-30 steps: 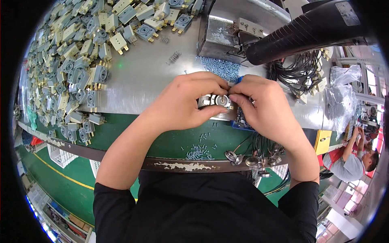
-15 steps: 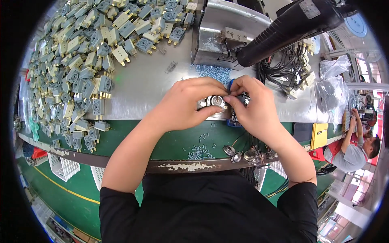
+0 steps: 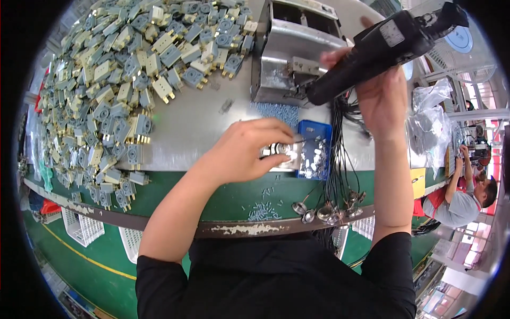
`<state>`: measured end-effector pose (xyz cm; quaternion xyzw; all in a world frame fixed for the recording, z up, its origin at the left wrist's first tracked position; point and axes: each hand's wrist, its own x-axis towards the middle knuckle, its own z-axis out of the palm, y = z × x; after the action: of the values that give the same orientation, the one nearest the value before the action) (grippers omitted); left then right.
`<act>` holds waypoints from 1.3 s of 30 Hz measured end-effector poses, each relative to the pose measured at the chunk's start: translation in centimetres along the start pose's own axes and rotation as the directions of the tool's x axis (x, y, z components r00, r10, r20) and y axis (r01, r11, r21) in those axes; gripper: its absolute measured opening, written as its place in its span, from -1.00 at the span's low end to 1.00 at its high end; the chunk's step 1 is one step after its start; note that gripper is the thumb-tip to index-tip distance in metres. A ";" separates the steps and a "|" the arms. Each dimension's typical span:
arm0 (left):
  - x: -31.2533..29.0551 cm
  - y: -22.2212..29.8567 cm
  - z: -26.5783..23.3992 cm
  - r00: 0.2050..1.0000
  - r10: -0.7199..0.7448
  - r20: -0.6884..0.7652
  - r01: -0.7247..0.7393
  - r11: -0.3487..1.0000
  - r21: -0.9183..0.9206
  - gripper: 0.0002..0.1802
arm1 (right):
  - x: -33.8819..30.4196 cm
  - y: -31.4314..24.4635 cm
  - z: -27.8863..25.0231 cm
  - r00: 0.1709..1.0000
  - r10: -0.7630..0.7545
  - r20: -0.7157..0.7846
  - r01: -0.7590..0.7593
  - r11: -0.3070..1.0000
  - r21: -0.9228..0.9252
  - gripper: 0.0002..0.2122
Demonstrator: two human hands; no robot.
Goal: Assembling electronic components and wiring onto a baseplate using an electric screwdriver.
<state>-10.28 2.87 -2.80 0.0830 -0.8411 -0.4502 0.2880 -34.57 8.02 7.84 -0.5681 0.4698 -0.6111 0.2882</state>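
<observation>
My left hand [image 3: 248, 149] is closed around a small part with a round metal top [image 3: 283, 150], pinched between thumb and fingers above the steel tabletop. A blur hides its details. My right hand [image 3: 380, 98] is raised at a black cylindrical power screwdriver [image 3: 366, 61], which slants down to the left. Its fingers are spread and reach past the tool's far side; part of the hand is hidden behind it. Close to my left hand lies a blue tray [image 3: 315, 126] with small shiny pieces in it. Behind that hand is a pile of small bluish screws [image 3: 279, 112].
Grey-and-cream plug housings [image 3: 125, 93] with brass pins are heaped at the left. A metal fixture [image 3: 289, 53] stands at the back. Black cables [image 3: 340, 143] run down to round metal cups [image 3: 329, 213]. Loose screws [image 3: 264, 211] lie near the front edge. Another person [image 3: 462, 196] works at the far right.
My right hand has left the small part and moved up and right to the screwdriver, uncovering the blue tray. My left hand still holds the part.
</observation>
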 end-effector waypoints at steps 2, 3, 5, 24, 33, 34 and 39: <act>0.1 0.2 -0.1 0.999 -0.042 0.013 0.042 0.998 -0.038 -0.69 | 0.5 1.2 -0.8 0.984 -0.033 0.178 0.026 0.999 0.044 -0.14; 0.0 0.2 0.0 0.999 -0.040 0.010 0.040 0.999 -0.036 -0.69 | 0.9 1.2 -0.5 0.983 -0.036 0.180 0.029 0.999 0.044 -0.14; 0.1 0.2 0.0 0.997 -0.064 0.031 0.065 0.997 -0.042 -0.69 | 1.5 1.3 0.5 0.958 -0.020 0.287 -0.108 0.899 0.424 -0.11; 0.1 -0.1 -0.3 0.995 -0.093 0.042 0.095 0.994 -0.046 -0.63 | 5.6 -2.3 9.3 0.662 0.234 -0.712 -0.151 0.972 0.179 -0.13; 0.3 0.0 -0.3 0.997 -0.077 0.033 0.078 0.995 -0.054 -0.63 | 4.8 2.2 2.1 0.995 -0.051 -0.083 0.078 0.931 0.357 0.08; 0.2 -0.1 -0.3 0.997 -0.076 0.032 0.078 0.996 -0.052 -0.64 | 4.7 2.3 2.1 0.995 -0.067 -0.076 0.090 0.930 0.356 0.08; 0.3 -0.1 -0.2 0.997 -0.067 0.030 0.069 0.996 -0.055 -0.64 | 4.6 1.6 2.5 0.992 -0.073 -0.108 0.105 0.937 0.333 0.08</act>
<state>-10.43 2.51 -2.65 0.0972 -0.8289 -0.4841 0.2630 -33.33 2.73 8.17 -0.5016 0.3447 -0.7210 0.3311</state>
